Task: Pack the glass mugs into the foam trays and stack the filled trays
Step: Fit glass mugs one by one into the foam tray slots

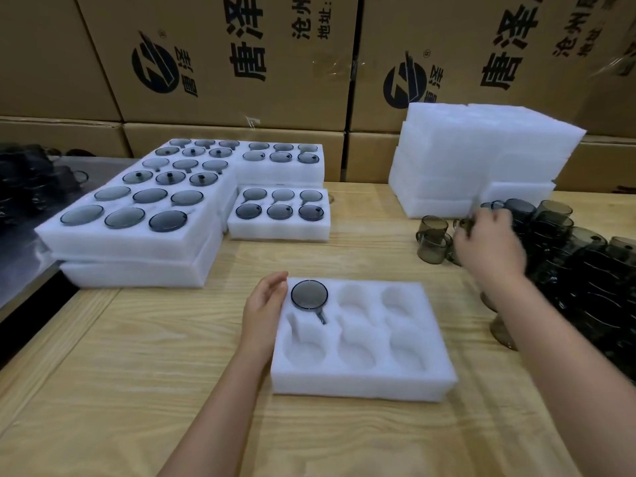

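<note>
A white foam tray [361,376] with six pockets lies on the wooden table in front of me. One smoky glass mug [309,295] sits in its far-left pocket, handle toward me; the other pockets hold nothing. My left hand [263,304] rests flat against the tray's left side, fingers straight. My right hand [488,241] is blurred out at the right, over the loose mugs [434,237]. Its fingers curl at a mug [464,224], but the blur hides whether they hold it.
Filled foam trays [137,242] stand stacked at the left, with one more filled tray [279,232] beside them. A pile of foam trays [481,160] rises at the back right. Many dark mugs [585,270] crowd the right edge. Cardboard boxes [241,63] wall the back.
</note>
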Demonstrator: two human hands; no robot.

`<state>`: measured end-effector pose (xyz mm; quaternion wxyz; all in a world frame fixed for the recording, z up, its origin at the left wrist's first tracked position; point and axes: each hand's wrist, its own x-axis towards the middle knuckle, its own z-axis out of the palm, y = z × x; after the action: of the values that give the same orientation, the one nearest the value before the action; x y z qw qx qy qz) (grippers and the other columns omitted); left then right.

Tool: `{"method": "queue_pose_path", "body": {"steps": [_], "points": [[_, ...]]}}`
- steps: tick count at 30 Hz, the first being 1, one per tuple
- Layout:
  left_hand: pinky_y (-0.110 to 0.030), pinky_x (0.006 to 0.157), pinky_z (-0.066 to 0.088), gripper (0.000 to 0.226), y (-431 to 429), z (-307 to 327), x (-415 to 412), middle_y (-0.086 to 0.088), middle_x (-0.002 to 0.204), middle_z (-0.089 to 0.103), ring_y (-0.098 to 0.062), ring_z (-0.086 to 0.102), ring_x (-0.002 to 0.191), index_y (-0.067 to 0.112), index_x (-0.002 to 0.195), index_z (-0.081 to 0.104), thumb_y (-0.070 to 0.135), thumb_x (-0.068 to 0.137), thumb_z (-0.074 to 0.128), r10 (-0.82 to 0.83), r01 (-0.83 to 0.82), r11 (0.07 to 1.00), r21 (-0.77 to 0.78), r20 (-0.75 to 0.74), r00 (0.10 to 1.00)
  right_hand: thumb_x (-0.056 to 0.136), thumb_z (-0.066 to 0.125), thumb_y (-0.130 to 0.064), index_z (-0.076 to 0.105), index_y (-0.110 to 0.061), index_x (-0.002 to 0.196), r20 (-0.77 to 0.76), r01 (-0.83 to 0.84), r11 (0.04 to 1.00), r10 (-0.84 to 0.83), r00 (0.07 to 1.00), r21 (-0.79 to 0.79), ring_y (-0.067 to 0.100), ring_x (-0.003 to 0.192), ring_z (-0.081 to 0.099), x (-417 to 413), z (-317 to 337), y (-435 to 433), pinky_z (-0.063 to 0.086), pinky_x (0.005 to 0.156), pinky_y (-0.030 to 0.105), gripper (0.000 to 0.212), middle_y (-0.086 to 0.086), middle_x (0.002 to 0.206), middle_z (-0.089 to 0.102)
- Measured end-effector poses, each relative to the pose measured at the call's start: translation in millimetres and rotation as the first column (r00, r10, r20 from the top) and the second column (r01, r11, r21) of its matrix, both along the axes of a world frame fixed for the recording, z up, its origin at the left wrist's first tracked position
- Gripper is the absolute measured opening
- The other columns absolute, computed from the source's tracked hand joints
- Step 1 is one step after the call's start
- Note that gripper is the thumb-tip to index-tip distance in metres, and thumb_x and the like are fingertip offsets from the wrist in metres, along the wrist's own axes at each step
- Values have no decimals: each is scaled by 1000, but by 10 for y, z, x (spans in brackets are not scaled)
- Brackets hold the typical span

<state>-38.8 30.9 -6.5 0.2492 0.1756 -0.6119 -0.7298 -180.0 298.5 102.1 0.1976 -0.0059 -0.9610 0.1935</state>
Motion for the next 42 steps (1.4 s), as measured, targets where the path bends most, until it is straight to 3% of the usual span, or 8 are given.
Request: {"method": "queue_pose_path", "body": {"steps": [3,7,16,20,26,33,37,42], "points": [[-9,67,48,20,8,16,4,6,98,67,3,65,82,12,108,64,4,94,53,13,-13,1000,26,-1,1000,95,47,-28,40,0,129,157,110,980,-137,978,167,45,108,51,-118,-35,300,41,72,43,45,24,132,38],[-13,73,49,21,10,30,16,2,102,66,-9,62,92,12,110,64,3,93,54,7,-7,999,36,4,1000,95,46,-29,39,-1,129,237,119,973,-166,957,199,44,108,52,-194,-173,389,42,71,42,44,23,127,47],[-20,78,49,22,4,32,8,0,102,66,-14,61,95,13,106,64,-1,91,55,3,-3,998,69,10,1000,92,47,-11,52,2,116,151,62,989,-82,985,137,40,98,53,-112,-285,370,43,70,39,27,22,111,53],[-20,77,50,24,13,75,35,-2,102,68,-12,64,91,17,100,66,-3,90,55,16,-14,994,105,-21,1000,92,49,-12,58,0,110,-4,-45,998,45,999,36,40,94,55,117,-260,264,46,74,42,24,20,108,58],[-16,86,46,28,83,314,142,14,97,71,-6,63,102,32,94,66,8,90,52,165,-221,932,-288,-205,965,81,63,-9,67,-13,86,-90,-475,877,469,879,-71,18,70,53,646,-147,-181,31,63,23,8,-3,77,62],[-6,73,44,30,367,686,26,28,116,60,12,54,103,46,113,58,23,94,52,-267,191,787,-587,-45,963,82,63,-12,66,-19,80,41,-668,718,687,726,-198,11,68,59,925,-171,-672,36,61,7,8,-11,68,61],[-27,52,51,25,422,607,-22,13,117,63,0,57,63,37,112,65,23,97,53,-295,289,773,-565,84,952,84,61,-11,65,-18,82,92,-672,704,703,705,-230,13,67,59,938,-234,-729,37,61,9,9,-12,64,59],[-19,64,44,21,438,558,-53,23,106,65,11,56,84,32,111,68,28,95,56,-305,336,717,-611,158,939,85,61,-12,64,-19,81,119,-669,718,694,711,-190,5,64,54,895,-294,-678,36,58,14,9,-11,64,59]]}}
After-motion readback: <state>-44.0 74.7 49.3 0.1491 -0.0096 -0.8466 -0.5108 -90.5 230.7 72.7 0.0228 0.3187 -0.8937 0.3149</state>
